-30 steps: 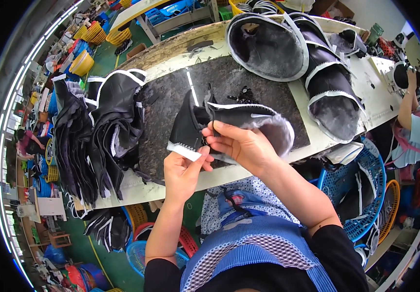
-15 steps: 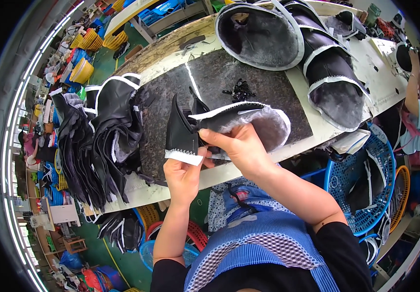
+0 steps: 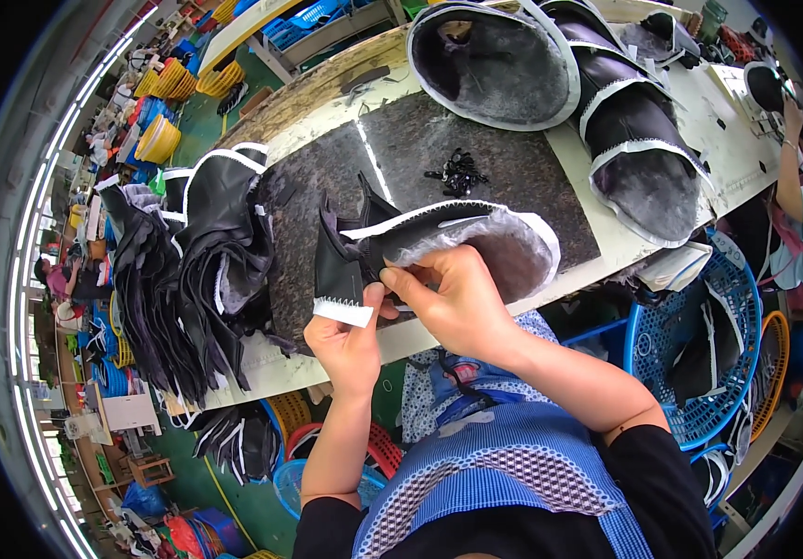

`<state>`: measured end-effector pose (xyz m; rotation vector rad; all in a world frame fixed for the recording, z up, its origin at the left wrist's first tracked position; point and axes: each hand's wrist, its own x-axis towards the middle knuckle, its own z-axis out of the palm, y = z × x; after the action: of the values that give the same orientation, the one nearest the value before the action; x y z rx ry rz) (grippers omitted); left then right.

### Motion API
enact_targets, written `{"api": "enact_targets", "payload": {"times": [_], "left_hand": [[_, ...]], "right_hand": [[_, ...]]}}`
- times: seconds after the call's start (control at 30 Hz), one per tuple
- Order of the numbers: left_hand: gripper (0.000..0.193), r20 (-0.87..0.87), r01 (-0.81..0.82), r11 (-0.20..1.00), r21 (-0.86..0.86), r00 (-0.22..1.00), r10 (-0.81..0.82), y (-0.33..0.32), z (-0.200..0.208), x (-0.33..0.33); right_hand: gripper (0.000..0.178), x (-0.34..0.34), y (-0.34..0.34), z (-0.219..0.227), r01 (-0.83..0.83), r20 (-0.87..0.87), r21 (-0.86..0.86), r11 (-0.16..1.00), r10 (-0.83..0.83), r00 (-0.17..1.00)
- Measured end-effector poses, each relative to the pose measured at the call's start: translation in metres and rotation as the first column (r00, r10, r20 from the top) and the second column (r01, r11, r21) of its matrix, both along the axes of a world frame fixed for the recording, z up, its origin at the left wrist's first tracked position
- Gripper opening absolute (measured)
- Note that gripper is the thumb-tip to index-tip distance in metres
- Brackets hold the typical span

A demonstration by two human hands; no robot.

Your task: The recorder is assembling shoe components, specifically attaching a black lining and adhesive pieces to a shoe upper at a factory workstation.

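Between my hands, at the near edge of the dark work board (image 3: 299, 242), is a black boot upper (image 3: 443, 222) with grey furry lining and white zigzag-stitched edging. My left hand (image 3: 346, 343) is closed on its near left corner, thumb along the white strip. My right hand (image 3: 453, 303) pinches the upper's inner edge near the middle, thumb and forefinger together; whatever lies right between those fingertips is too small to make out. The furry side spreads open to the right of my right hand. Beyond it on the board lies a small heap of shiny black pieces (image 3: 460, 171).
A stack of black uppers (image 3: 201, 242) hangs over the table's left side. Fur-lined uppers (image 3: 648, 191) stand in a row at the far right. Below the right table edge is a blue basket (image 3: 693, 410) holding black pieces. Another person's arm (image 3: 790, 168) shows at far right.
The upper's black left part has folded lower, and its tip now stands apart from the other flap. My left hand has shifted slightly left and down; my right hand keeps its pinch.
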<state>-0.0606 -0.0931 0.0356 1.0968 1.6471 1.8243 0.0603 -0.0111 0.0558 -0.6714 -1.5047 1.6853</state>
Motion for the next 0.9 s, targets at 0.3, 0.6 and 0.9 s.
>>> {"api": "enact_targets", "payload": {"times": [0.3, 0.6, 0.9], "left_hand": [[0.009, 0.220, -0.015, 0.999, 0.035, 0.975, 0.007, 0.016, 0.005, 0.015], [0.006, -0.523, 0.048, 0.992, -0.120, 0.846, -0.105, 0.017, 0.028, 0.004], [0.007, -0.339, 0.103, 0.975, -0.198, 0.926, -0.167, -0.010, 0.050, -0.016]], "right_hand": [[0.012, -0.006, 0.006, -0.008, -0.061, -0.185, -0.155, 0.986, 0.032, 0.982], [0.020, 0.012, 0.034, 0.048, 0.059, 0.077, 0.936, 0.347, -0.367, 0.927], [0.014, 0.000, 0.047, 0.059, -0.369, 0.333, 0.748, 0.552, 0.169, 0.928]]}}
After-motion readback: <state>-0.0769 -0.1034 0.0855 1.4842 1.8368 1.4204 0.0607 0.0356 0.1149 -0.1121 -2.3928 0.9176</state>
